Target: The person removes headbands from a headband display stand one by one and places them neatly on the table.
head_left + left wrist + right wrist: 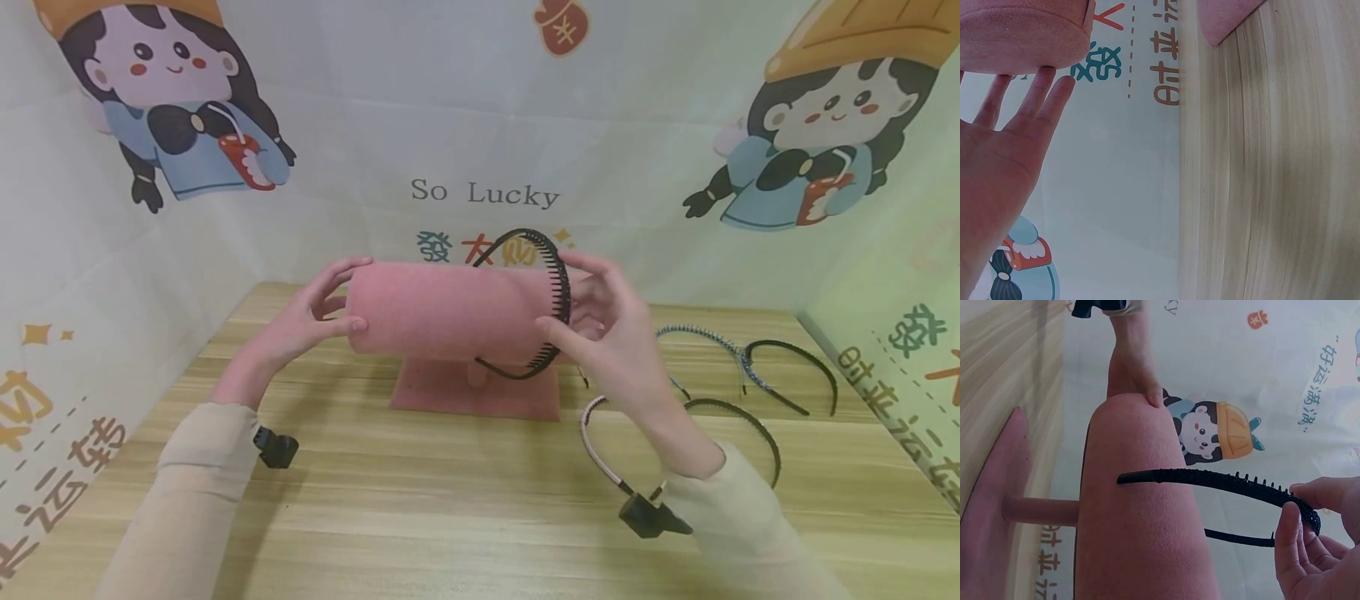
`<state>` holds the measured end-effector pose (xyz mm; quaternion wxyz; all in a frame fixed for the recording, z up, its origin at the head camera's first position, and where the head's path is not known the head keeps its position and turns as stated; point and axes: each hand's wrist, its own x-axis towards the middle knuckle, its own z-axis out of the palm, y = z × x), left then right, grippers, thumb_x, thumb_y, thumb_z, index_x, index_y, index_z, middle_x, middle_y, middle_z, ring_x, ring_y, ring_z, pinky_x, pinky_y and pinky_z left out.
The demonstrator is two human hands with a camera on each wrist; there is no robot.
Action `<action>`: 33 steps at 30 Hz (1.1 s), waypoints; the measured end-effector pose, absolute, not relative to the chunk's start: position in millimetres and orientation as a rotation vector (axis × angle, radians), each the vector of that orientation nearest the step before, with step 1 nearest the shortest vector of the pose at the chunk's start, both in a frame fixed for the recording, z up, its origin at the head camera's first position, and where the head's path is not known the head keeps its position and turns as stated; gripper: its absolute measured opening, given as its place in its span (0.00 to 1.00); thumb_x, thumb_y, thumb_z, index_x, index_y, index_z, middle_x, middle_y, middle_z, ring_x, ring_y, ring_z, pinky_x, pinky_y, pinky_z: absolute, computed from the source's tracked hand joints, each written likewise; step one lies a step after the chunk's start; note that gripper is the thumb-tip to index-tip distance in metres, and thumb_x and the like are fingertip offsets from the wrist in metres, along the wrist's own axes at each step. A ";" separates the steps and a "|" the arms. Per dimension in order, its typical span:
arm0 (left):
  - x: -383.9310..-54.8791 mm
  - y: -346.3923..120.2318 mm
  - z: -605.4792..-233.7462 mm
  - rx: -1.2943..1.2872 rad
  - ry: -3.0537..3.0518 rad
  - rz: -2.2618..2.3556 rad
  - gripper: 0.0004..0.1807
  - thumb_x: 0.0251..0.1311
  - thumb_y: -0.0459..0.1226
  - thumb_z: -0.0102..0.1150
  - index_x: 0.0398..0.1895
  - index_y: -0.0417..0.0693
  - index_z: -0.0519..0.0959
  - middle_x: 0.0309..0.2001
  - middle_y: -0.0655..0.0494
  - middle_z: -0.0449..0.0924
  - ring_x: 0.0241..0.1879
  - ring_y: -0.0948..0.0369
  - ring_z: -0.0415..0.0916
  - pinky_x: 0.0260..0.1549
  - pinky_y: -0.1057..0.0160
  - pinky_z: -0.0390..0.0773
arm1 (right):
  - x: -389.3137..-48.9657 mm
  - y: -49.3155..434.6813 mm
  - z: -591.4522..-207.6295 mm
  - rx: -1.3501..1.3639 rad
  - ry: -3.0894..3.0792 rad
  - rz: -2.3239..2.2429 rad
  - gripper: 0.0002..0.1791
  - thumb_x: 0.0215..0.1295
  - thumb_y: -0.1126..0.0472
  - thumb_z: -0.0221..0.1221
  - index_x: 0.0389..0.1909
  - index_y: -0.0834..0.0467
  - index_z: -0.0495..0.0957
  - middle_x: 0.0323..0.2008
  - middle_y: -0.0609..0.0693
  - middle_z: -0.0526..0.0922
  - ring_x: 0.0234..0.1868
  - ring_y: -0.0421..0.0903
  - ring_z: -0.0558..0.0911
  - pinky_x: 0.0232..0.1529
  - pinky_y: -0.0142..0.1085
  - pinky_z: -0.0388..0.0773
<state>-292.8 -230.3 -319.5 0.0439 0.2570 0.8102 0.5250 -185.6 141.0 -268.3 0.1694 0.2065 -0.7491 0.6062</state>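
Note:
A pink fabric-covered headband stand (450,310) has a horizontal cylinder on a short post, with a flat base (431,398) on the table. My left hand (303,321) holds the cylinder's left end, thumb in front and fingers behind. In the left wrist view, its fingers (1054,103) touch the round end. At the right part of the cylinder, my right hand (626,342) pinches a black toothed headband (1225,482) at its arch between thumb and fingers. The band's tips point toward the cylinder, and one overlaps it in the right wrist view.
On the wooden table (337,508), to the right, lie a blue headband (701,332), a black headband (825,367), a dark one (765,421) and a pale pink one (588,437). A printed cloth (480,125) hangs behind and along the sides.

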 end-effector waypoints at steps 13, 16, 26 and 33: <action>-292.4 -230.5 -318.7 0.788 2.469 1.607 0.42 0.66 0.33 0.58 0.77 0.68 0.51 0.79 0.54 0.48 0.67 0.51 0.65 0.51 0.61 0.79 | -181.8 155.7 -265.8 0.582 -2.135 1.727 0.36 0.58 0.73 0.66 0.68 0.54 0.68 0.37 0.51 0.81 0.32 0.37 0.79 0.29 0.34 0.85; -292.6 -230.5 -318.9 0.790 2.468 1.606 0.42 0.66 0.33 0.58 0.77 0.68 0.51 0.79 0.53 0.48 0.67 0.50 0.64 0.51 0.61 0.79 | -181.4 157.5 -265.1 0.566 -2.152 1.717 0.36 0.59 0.72 0.65 0.68 0.53 0.68 0.37 0.52 0.81 0.32 0.37 0.79 0.32 0.32 0.85; -292.7 -229.7 -318.9 0.781 2.464 1.612 0.42 0.66 0.32 0.59 0.77 0.65 0.51 0.79 0.52 0.48 0.67 0.49 0.64 0.51 0.62 0.79 | -182.4 159.2 -264.0 0.570 -2.158 1.694 0.35 0.59 0.72 0.65 0.68 0.53 0.69 0.37 0.51 0.80 0.33 0.37 0.79 0.38 0.31 0.85; -293.3 -230.1 -319.1 0.778 2.465 1.610 0.41 0.66 0.33 0.59 0.77 0.67 0.52 0.79 0.53 0.48 0.68 0.48 0.63 0.51 0.60 0.79 | -180.9 161.8 -261.3 0.535 -2.188 1.650 0.34 0.58 0.71 0.67 0.66 0.53 0.71 0.37 0.49 0.81 0.34 0.37 0.80 0.37 0.30 0.85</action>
